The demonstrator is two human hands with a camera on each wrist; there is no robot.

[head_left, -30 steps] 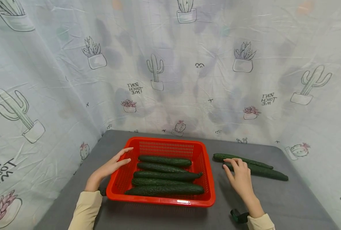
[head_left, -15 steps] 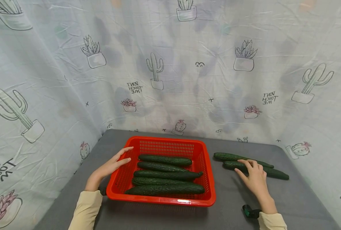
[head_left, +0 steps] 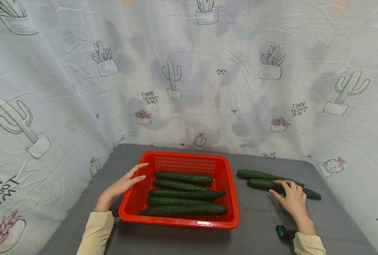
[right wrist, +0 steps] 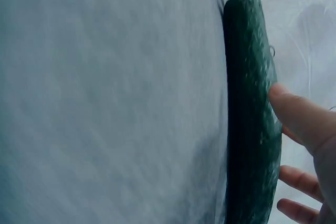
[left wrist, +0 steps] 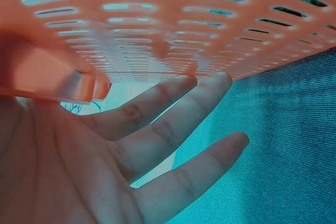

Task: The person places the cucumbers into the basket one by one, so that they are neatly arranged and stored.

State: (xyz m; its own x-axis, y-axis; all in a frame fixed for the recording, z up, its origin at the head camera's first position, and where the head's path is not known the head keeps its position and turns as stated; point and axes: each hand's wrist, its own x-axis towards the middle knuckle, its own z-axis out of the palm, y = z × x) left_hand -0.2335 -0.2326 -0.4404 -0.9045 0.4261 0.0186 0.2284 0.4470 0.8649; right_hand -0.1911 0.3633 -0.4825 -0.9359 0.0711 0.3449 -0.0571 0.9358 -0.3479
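A red plastic basket [head_left: 179,221] with slotted walls holds several dark green cucumbers [head_left: 182,194] lying side by side. My left hand [head_left: 120,184] holds its left rim, thumb and index finger over the edge; in the left wrist view three nearly straight fingers [left wrist: 170,127] lie below the rim, against or close to the outer wall. To the basket's right, two more cucumbers lie on the table. My right hand [head_left: 294,202] is spread over the nearer cucumber [head_left: 262,183], its thumb [right wrist: 299,114] at one side and fingers at the other. The farther cucumber [head_left: 255,174] lies just behind.
A grey cloth [head_left: 255,226] covers the table. Pale curtains [head_left: 189,117] printed with cacti stand close behind it and along both sides. A small black wrist device [head_left: 284,232] sits at the right wrist.
My right hand has slid rightward along the nearer cucumber, from its left end to past its middle. Both loose cucumbers, the left hand and the basket stay put.
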